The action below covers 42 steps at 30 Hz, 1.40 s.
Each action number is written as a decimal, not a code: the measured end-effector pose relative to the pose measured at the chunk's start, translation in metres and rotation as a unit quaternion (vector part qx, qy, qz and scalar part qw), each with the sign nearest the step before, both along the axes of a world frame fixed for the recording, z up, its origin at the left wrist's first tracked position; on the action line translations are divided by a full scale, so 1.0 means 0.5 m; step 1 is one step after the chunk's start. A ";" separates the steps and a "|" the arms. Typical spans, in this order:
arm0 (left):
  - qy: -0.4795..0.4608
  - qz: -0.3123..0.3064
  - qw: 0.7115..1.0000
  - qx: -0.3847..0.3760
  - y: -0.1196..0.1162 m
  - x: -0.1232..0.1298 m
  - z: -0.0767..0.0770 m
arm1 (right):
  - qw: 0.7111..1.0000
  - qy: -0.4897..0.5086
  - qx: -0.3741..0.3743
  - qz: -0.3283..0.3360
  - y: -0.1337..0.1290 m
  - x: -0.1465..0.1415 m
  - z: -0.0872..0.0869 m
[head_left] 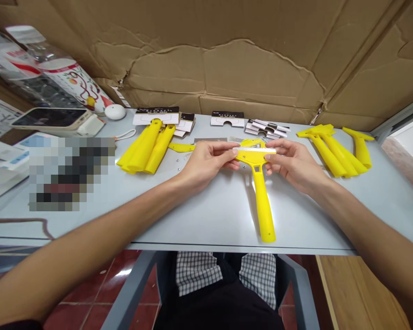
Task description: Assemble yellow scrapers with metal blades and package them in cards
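A yellow scraper point(262, 197) with a metal blade strip along its head is held between my two hands, its handle pointing toward me. My left hand point(215, 159) pinches the left end of the head between thumb and fingers. On the opposite end, my right hand point(291, 161) grips the head the same way. Just beyond the scraper lie another yellow head piece point(249, 143) and small metal parts, partly hidden by my hands. A loose yellow piece point(181, 147) rests left of my left hand, near a few tiny nuts point(178, 161).
Yellow scraper handles point(151, 151) with header cards lie at left; more yellow handles point(337, 149) lie at right. Black-and-white cards point(227, 118) sit along the back by the cardboard wall point(227, 59). A phone point(51, 118), a white earbud case point(115, 111) and bottles point(72, 80) stand far left.
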<state>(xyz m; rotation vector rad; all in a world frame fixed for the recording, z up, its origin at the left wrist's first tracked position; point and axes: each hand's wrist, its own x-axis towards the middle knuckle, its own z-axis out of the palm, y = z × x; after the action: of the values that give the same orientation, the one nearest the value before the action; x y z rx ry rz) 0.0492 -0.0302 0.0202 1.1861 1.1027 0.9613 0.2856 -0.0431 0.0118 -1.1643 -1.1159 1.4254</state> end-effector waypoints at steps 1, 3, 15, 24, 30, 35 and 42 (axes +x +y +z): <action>-0.002 0.000 1.000 -0.001 0.000 0.000 -0.001 | 1.000 0.000 0.001 0.000 0.000 0.000 0.000; -0.014 0.000 1.000 -0.006 0.001 0.002 -0.003 | 1.000 0.001 0.002 0.000 -0.001 -0.001 -0.001; -0.060 -0.046 0.994 -0.080 0.020 -0.004 -0.026 | 1.000 0.009 0.010 -0.012 0.000 0.001 0.000; -0.028 -0.034 0.997 -0.064 0.014 -0.001 -0.014 | 1.000 0.022 -0.016 0.013 -0.003 -0.005 0.009; -0.027 -0.037 0.997 -0.068 0.008 0.001 -0.013 | 1.000 0.008 -0.019 0.009 -0.004 -0.004 0.009; -0.021 -0.027 0.997 -0.069 0.016 -0.002 -0.010 | 0.999 -0.039 -0.005 -0.004 0.007 0.008 0.013; -0.023 -0.002 0.998 -0.054 0.041 -0.021 0.001 | 0.880 -0.419 0.212 -0.072 0.041 0.078 0.017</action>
<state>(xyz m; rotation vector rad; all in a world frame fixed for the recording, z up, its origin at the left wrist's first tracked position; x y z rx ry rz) 0.0390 -0.0099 0.0205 1.0738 1.1028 0.9108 0.3245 -0.0224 0.0203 -1.5281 -1.7686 0.4688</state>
